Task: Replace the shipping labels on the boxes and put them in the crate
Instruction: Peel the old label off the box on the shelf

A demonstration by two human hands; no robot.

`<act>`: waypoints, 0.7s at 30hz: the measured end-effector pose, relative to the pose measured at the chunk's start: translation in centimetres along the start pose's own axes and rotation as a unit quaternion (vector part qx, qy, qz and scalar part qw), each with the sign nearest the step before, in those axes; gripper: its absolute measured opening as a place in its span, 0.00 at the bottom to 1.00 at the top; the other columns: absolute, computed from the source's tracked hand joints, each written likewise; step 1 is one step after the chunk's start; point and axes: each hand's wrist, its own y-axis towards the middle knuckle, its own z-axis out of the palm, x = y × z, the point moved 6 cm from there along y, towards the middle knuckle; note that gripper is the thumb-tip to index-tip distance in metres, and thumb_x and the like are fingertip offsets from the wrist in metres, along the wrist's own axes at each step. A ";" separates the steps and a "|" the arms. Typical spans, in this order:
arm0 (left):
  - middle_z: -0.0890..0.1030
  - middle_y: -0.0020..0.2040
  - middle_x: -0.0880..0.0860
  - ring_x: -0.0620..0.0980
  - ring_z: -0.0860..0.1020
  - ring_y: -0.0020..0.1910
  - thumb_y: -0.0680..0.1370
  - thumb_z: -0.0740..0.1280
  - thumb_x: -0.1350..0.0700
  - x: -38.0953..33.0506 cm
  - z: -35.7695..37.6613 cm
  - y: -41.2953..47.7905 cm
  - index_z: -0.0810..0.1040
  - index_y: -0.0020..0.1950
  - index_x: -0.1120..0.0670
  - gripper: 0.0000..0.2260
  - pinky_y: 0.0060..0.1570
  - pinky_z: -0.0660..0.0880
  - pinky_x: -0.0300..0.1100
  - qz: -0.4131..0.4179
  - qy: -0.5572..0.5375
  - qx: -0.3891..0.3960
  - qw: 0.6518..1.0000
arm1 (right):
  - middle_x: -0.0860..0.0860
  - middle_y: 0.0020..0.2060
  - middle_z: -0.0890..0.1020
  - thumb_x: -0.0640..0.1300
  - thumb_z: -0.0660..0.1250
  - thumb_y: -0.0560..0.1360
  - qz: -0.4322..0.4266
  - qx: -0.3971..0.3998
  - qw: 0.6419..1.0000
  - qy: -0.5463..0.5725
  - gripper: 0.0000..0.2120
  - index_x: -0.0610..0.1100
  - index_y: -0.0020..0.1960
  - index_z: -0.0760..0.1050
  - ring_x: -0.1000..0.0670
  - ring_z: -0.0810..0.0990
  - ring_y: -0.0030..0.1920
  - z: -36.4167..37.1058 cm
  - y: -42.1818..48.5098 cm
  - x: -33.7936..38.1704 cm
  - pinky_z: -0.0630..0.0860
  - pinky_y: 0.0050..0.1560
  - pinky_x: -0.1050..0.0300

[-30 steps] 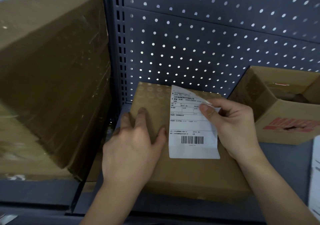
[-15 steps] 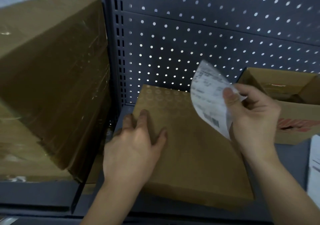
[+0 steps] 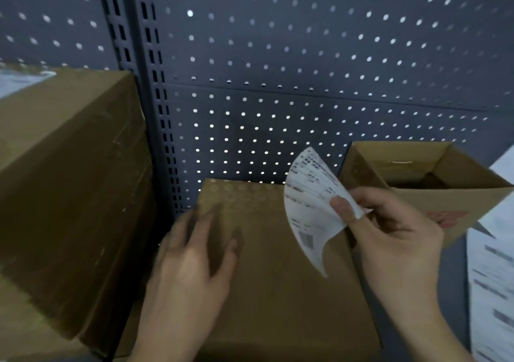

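Label point(image 3: 308, 211) now off box point(image 3: 278, 278), carton point(image 3: 459, 203) beside

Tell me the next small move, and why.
Probably drop the label into the open carton beside it: the right hand pinches it fully peeled, the box top is bare, and the left hand steadies it.

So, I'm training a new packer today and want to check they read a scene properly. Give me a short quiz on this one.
1. Which hand pinches the shipping label: A left, B right?
2. What does the left hand rest on?
3. True or false: the label lies stuck flat on the closed box.
Key: 1 B, the right hand. 2 The closed box. 3 False: it curls free in that hand.
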 end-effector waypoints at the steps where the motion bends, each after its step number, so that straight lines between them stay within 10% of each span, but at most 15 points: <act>1: 0.60 0.76 0.43 0.49 0.64 0.74 0.75 0.58 0.34 0.1 0.2 0.0 0.62 0.75 0.37 0.28 0.69 0.69 0.50 -0.006 0.016 0.010 1.000 | 0.57 0.37 0.84 0.39 0.73 0.72 0.015 0.006 1.000 0.009 0.12 0.57 0.40 0.82 0.57 0.80 0.35 -0.1 -0.1 -0.1 0.74 0.34 0.68; 8: 0.55 0.78 0.43 0.50 0.63 0.75 0.76 0.53 0.31 -0.1 0.8 0.0 0.57 0.76 0.35 0.28 0.67 0.70 0.50 -0.026 0.084 0.053 0.995 | 0.54 0.50 0.83 0.46 0.72 0.66 0.076 0.018 0.997 0.021 0.04 0.50 0.41 0.83 0.56 0.81 0.50 -2.8 -0.2 -0.6 0.74 0.45 0.69; 14: 0.57 0.78 0.42 0.50 0.64 0.74 0.75 0.54 0.31 -0.1 0.8 -0.1 0.61 0.74 0.35 0.28 0.66 0.71 0.51 -0.027 0.074 0.042 0.996 | 0.43 0.28 0.79 0.40 0.73 0.71 0.088 -0.056 0.994 0.013 0.02 0.46 0.40 0.82 0.55 0.75 0.26 -7.2 -0.1 -0.2 0.71 0.31 0.69; 21: 0.59 0.77 0.42 0.52 0.66 0.73 0.75 0.57 0.32 -0.3 0.9 -0.3 0.65 0.73 0.35 0.27 0.66 0.71 0.52 -0.031 0.069 0.036 0.997 | 0.50 0.40 0.86 0.59 0.66 0.73 0.108 -0.093 0.980 0.137 0.17 0.47 0.42 0.85 0.47 0.85 0.44 -10.9 0.1 -0.8 0.79 0.52 0.52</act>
